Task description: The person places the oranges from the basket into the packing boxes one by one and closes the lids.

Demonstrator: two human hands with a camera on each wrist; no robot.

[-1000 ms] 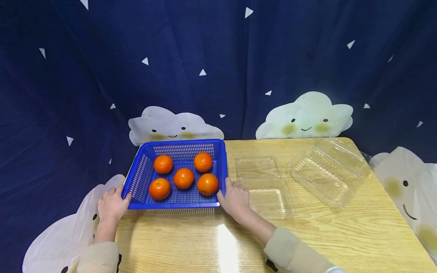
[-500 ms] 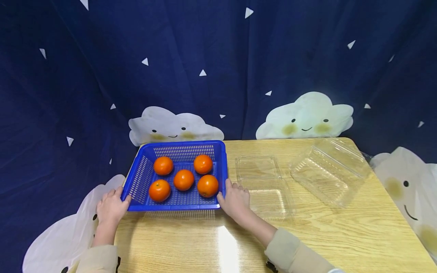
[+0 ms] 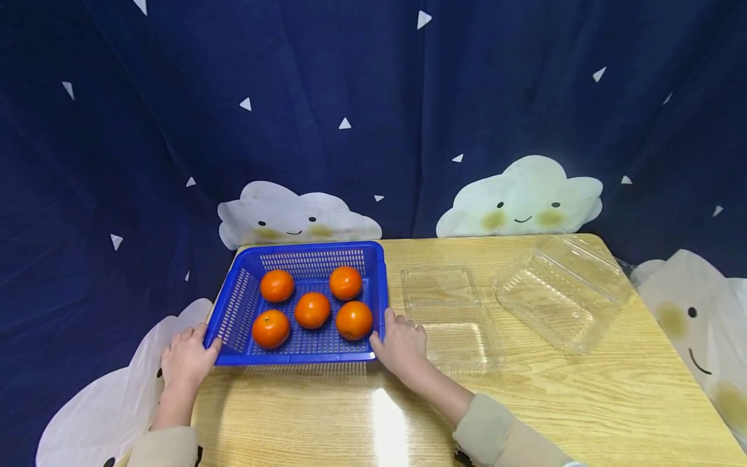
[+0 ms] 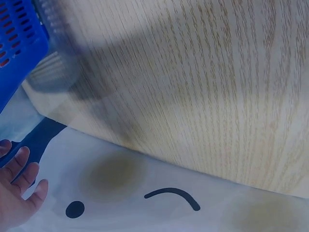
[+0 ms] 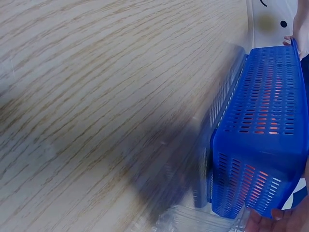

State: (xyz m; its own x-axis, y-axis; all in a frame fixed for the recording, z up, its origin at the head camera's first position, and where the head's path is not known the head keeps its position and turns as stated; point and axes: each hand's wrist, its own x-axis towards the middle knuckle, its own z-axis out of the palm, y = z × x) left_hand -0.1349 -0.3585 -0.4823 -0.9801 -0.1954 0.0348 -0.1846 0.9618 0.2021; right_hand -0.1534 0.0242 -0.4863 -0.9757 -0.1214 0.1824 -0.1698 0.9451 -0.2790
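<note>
A blue plastic basket (image 3: 297, 358) with slotted walls holds several oranges (image 3: 312, 310). At its front left corner my left hand (image 3: 188, 360) grips the rim, with the thumb over the edge. My right hand (image 3: 403, 340) holds the front right corner of the same rim. The left wrist view has the loosely bent fingers (image 4: 23, 181) of that hand below the basket's corner (image 4: 29, 53). In the right wrist view, fingers (image 5: 282, 221) reach under the rim beside the slotted end wall (image 5: 246, 179). I cannot tell whether the basket's bottom touches the table.
An opened clear plastic clamshell box (image 3: 449, 324) lies just right of the basket. Farther right is another clear clamshell box (image 3: 563, 292), turned at an angle. The wooden table (image 3: 292, 415) ends at a dark blue curtain (image 3: 327, 78) with clouds on it.
The basket with the oranges has shifted slightly towards me and a little left. Both hands have moved along with it, still holding its rim. The clear boxes have stayed in place.
</note>
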